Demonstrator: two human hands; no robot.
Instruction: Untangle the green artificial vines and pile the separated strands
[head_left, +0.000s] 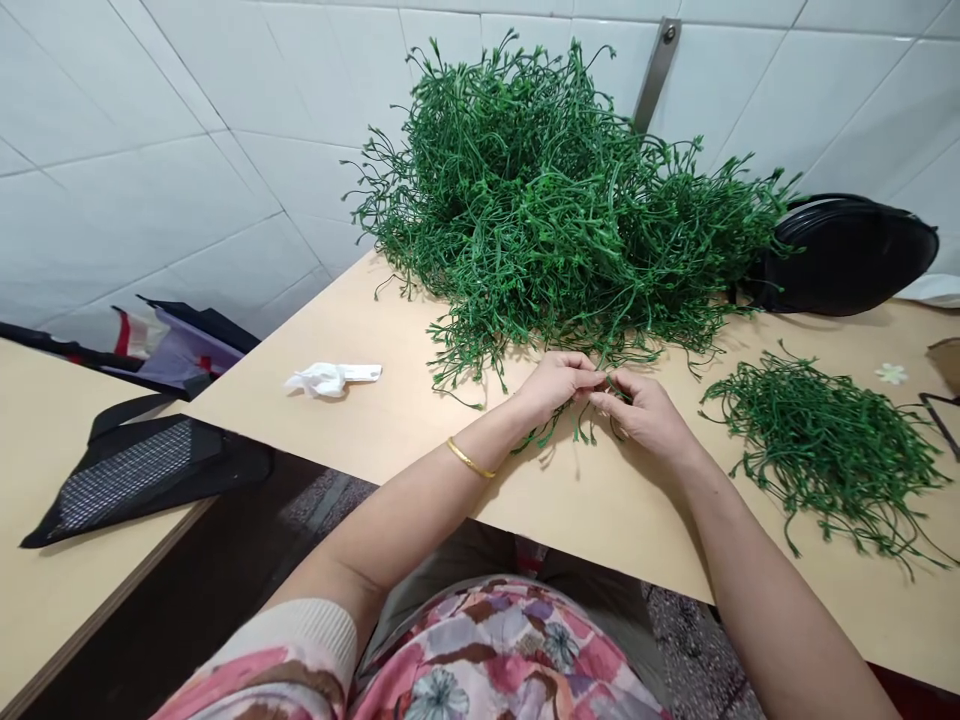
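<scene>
My left hand (564, 382) and my right hand (643, 408) meet over the table near its front edge. Both have their fingers pinched on a green artificial plant sprig (583, 426), whose thin stems hang down below and between them. Just behind my hands rises a large heap of green artificial plant sprigs (555, 220), with loose strands reaching down to my fingers. To the right of my right hand lies a smaller, flatter pile of similar green sprigs (832, 450). The exact spot where my fingertips grip is partly hidden.
A crumpled white tissue (330, 379) lies on the wooden table (300, 440) at left. A black bag (855, 250) stands at the back right, near a small white flower piece (891, 373). A black mesh item (135, 470) rests on another table at far left. White tiled walls stand behind.
</scene>
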